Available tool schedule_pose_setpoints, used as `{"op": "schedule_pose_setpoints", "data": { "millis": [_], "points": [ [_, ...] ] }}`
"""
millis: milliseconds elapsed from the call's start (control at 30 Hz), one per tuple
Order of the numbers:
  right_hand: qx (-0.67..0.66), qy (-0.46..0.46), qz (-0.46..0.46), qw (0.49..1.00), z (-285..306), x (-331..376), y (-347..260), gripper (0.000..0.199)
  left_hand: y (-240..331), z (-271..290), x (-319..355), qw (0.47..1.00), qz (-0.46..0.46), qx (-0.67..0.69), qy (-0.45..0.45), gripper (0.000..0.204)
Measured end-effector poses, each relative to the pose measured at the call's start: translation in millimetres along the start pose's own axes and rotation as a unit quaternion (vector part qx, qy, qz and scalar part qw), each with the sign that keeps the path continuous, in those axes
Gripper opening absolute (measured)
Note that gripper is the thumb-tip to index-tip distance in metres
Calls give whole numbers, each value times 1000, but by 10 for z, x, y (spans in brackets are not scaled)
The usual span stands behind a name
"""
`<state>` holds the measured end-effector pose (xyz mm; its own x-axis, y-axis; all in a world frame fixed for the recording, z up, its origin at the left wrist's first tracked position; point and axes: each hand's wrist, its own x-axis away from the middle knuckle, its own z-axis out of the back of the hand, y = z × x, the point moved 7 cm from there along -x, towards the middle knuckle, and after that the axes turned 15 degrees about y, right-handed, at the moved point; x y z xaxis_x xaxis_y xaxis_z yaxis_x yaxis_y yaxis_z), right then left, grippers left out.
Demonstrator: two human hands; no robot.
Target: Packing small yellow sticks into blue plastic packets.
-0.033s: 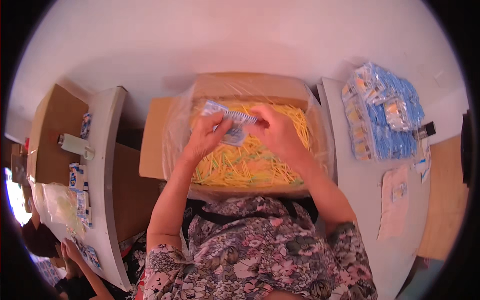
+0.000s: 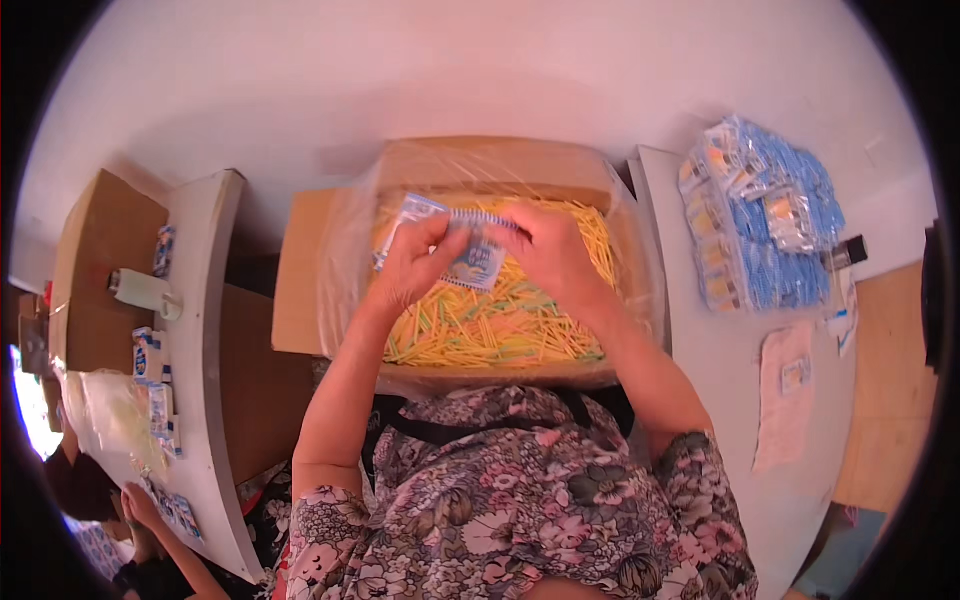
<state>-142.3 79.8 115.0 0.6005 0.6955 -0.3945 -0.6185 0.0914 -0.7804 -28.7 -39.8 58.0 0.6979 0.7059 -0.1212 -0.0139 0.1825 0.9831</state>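
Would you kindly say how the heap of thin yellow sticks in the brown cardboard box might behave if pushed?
The thin yellow sticks would probably shift and slide apart, lying loose at crossing angles. Each is likely light, being so slender. A gentle push seems unlikely to spill them, as the brown cardboard box surrounds them.
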Motion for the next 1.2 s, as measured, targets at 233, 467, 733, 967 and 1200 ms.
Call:
{"op": "schedule_pose_setpoints", "data": {
  "millis": [233, 467, 733, 967, 1200],
  "points": [
    [11, -62, -86, 994, 143, 57, 498, 24, -102, -375, -198, 994, 9, 108, -29, 23],
    [358, -240, 136, 892, -60, 598, 640, 45, -353, -144, -330, 981, -16, 169, 90, 18],
    [471, -239, 198, 826, -312, 576, 770, 19, -393, -193, -352, 994, -60, 70, 63, 16],
    [434, -183, 305, 828, -107, 610, 652, 13, -393, -168, -365, 994, -56, 66, 65, 16],
    [372, -120, 203, 898, 81, 396, 497, 10, -448, -102, -386, 989, -27, 107, 101, 17]
  ]
}}
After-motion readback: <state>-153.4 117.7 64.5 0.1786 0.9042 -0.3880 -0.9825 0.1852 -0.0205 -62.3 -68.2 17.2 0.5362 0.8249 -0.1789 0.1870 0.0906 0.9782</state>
